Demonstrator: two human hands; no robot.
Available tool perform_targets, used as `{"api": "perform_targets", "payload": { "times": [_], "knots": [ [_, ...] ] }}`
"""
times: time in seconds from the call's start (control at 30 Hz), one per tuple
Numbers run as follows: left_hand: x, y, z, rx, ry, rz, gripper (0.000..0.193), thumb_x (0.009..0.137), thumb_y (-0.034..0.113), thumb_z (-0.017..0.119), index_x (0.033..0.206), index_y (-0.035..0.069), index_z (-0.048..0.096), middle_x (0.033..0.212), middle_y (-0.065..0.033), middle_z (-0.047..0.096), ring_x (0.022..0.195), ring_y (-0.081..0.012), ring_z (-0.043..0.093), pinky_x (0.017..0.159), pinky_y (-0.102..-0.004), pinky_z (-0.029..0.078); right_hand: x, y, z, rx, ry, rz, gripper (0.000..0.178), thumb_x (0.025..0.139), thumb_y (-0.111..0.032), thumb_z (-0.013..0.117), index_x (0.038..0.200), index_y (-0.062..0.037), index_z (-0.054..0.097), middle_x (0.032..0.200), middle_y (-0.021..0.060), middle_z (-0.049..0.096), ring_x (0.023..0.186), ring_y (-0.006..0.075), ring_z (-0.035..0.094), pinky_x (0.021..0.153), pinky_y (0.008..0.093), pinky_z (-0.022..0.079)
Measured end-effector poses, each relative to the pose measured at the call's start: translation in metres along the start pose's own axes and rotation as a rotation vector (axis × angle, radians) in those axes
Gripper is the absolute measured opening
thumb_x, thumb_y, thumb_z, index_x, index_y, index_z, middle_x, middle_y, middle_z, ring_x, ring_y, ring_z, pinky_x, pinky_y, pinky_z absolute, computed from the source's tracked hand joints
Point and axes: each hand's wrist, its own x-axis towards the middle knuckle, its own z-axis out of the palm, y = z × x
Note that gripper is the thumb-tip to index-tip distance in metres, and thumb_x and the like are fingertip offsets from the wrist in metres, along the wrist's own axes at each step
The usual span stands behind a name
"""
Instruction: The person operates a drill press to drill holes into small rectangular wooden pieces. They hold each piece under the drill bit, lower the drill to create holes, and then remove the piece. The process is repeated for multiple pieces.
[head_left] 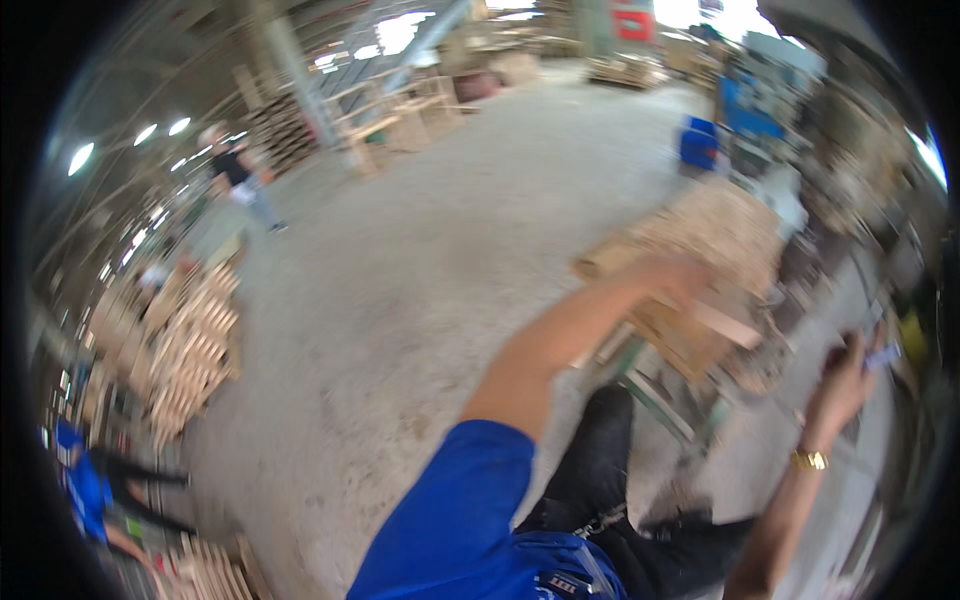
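My left hand (683, 280) reaches across to the right, smeared by motion. It appears to grip the end of a short pale wooden block (728, 322), though its fingers are not distinct. Beneath lies a wooden tabletop (680, 335) strewn with sawdust or shavings (715, 225). Farther right, my right hand (843, 385), with a gold watch (810, 460) at its wrist, is closed around a small white-and-bluish object (883, 357) whose kind I cannot make out. That hand is beside grey machinery at the right rim.
A blue bin (698, 143) and blue-grey machine (765, 95) stand beyond the worktable. Stacked wooden pieces (195, 345) line the left. A person in blue (88, 490) is at lower left; another in a dark top (235, 172) stands far left. Concrete floor (400, 250) lies between.
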Motion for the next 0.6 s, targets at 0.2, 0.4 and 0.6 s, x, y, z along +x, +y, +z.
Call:
{"api": "perform_targets", "payload": {
  "times": [0.2,0.4,0.6],
  "knots": [
    [-0.013,0.046,-0.018,0.073,0.019,-0.066,0.078,0.063,0.037,0.074,0.129,0.007,0.047,0.127,-0.0157,0.052,0.116,-0.0308,0.051,0.093,-0.0420,0.042,0.003,0.019,-0.030,-0.169,-0.081,-0.212,0.042,0.096,-0.014,0.048,0.137,-0.0083,0.044,0.084,-0.0001,0.053,0.053,0.0017,0.038,0.044,0.0175,0.029],
    [-0.020,0.106,-0.044,-0.214,0.020,0.063,0.040,0.083,0.035,0.057,0.119,0.018,0.057,0.116,-0.0108,0.061,0.103,-0.0275,0.058,0.087,-0.0399,0.046,0.018,0.038,-0.029,-0.371,-0.029,-0.146,0.033,0.095,-0.021,0.051,0.124,-0.0057,0.057,0.066,-0.0040,0.050,0.054,0.0040,0.040,0.049,0.0225,0.033],
    [-0.077,0.164,-0.063,0.153,-0.026,-0.284,0.057,0.069,0.030,0.072,0.114,-0.001,0.057,0.110,-0.0176,0.061,0.098,-0.0300,0.061,0.085,-0.0422,0.046,0.004,0.015,-0.015,-0.162,-0.135,-0.195,0.042,0.096,-0.014,0.049,0.136,-0.0032,0.043,0.079,-0.0007,0.054,0.054,0.0028,0.042,0.048,0.0194,0.036]
  ]
}}
